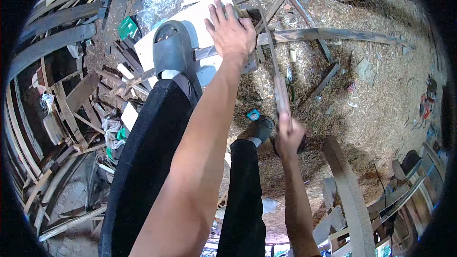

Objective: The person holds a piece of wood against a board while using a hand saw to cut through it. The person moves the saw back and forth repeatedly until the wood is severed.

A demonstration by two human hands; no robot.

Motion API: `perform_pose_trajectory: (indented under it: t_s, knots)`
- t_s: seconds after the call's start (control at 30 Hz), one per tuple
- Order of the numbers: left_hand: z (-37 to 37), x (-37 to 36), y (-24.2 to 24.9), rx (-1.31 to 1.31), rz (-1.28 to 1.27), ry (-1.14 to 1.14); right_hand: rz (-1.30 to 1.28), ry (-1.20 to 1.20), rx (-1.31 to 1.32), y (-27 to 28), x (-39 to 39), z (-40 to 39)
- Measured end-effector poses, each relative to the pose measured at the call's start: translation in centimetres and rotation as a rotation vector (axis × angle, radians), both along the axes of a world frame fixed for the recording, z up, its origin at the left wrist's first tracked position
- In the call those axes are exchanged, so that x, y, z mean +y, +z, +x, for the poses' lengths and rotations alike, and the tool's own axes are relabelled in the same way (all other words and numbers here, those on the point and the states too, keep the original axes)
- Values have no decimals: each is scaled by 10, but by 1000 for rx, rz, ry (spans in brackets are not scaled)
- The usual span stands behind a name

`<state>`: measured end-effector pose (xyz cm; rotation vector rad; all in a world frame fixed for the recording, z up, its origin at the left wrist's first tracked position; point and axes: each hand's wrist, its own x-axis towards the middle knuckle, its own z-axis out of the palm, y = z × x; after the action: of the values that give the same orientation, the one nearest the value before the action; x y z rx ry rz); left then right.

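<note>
My left hand [232, 32] lies palm down with fingers spread, over a white board [204, 4] and the long wooden strip [328, 34]. The strip runs sideways from under my hand out to the right. My right hand [289, 138] is closed around the handle end of a handsaw [273, 57], slightly blurred. Its long, thin blade points away from me and crosses the strip just right of my left hand. The exact contact between blade and strip is hard to make out. A dark slide sandal [172, 52] on my raised foot rests on the board, left of my hand.
Wood shavings [366, 85] cover the ground. A teal tape measure [253, 114] sits by my other foot [261, 127]. Stacked planks [52, 38] line the left side, and a thick beam [350, 195] stands at the lower right. A green object [127, 27] lies upper left.
</note>
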<state>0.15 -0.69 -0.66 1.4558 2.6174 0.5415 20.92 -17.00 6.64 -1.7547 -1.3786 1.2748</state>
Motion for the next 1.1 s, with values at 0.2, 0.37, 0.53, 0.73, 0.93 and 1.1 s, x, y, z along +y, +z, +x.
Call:
perform_pose_trajectory:
  t_s: [0.2,0.37,0.53,0.73,0.93,1.1]
  knots:
    - [-1,1,3,-8,8,-1,-7,25,19,-8,60,-44]
    - [-3,2,-1,11,23,13,30,23,30,-5,-64,40]
    - [-1,2,4,-20,-18,-13,98,124,-36,-27,-4,3]
    - [-2,1,7,-63,-30,-19,58,61,36,-17,43,-25]
    - [-3,3,5,-45,-4,-18,61,52,78,-22,-48,40]
    - [-2,1,-1,44,1,-39,92,78,61,-24,-57,33]
